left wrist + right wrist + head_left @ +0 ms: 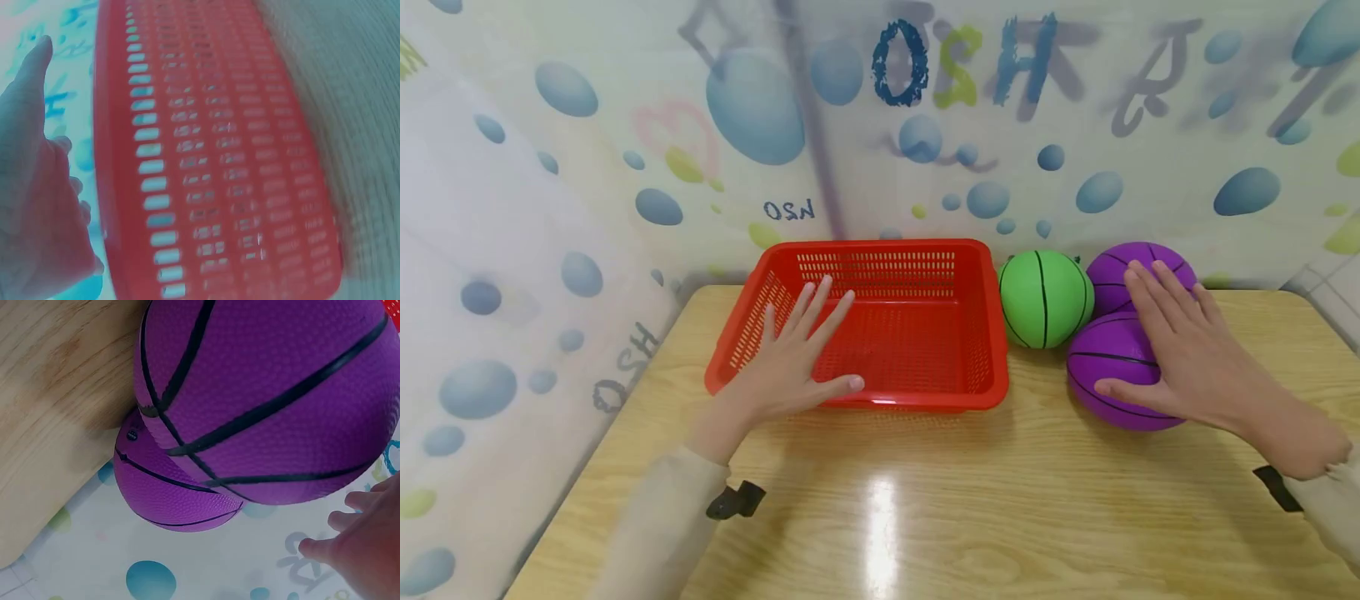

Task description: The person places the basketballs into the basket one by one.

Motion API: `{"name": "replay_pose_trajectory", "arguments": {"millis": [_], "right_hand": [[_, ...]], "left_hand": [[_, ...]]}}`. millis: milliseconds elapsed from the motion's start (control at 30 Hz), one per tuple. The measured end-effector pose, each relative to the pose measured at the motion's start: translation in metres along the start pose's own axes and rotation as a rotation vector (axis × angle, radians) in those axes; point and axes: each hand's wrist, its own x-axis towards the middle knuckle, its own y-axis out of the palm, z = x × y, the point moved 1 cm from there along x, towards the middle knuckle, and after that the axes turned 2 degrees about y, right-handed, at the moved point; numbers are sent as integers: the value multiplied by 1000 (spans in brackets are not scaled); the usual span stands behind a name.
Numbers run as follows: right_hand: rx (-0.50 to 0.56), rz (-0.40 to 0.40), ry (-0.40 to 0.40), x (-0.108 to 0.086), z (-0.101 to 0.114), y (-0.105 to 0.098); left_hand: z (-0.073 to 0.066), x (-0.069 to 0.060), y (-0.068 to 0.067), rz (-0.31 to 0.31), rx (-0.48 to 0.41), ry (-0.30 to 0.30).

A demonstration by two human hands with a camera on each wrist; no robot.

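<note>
A red plastic basket (880,400) with slotted walls stands on the table. My left hand (790,367) is over its front left part, fingers spread and holding nothing; in the left wrist view the hand (37,187) is beside the basket's slotted wall (206,156). To the basket's right sits a green ball (1045,300) with black lines. Two purple basketballs lie right of it, a nearer one (1108,367) and a farther one (1131,267). My right hand (1195,362), fingers extended, is over the nearer purple ball and partly hides both; whether it touches is unclear.
The wooden table (985,500) runs up to a wall sheet (865,183) printed with blue and green bubbles and letters. Another printed sheet (535,250) borders the left side. White tiles (1333,292) show at the far right. Dark straps are on both wrists.
</note>
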Motion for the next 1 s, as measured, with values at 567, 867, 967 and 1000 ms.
{"name": "replay_pose_trajectory", "arguments": {"millis": [567,867,967,1000], "right_hand": [[69,43,96,-18,-12,4],[174,105,177,-29,-8,12],[183,83,142,-30,-8,14],[179,65,124,-30,-8,15]], "left_hand": [[51,-46,-12,-110,-209,-172],[79,-58,-5,25,-422,-319],[83,-58,-3,39,-493,-299],[83,-59,-2,44,-505,-299]]}}
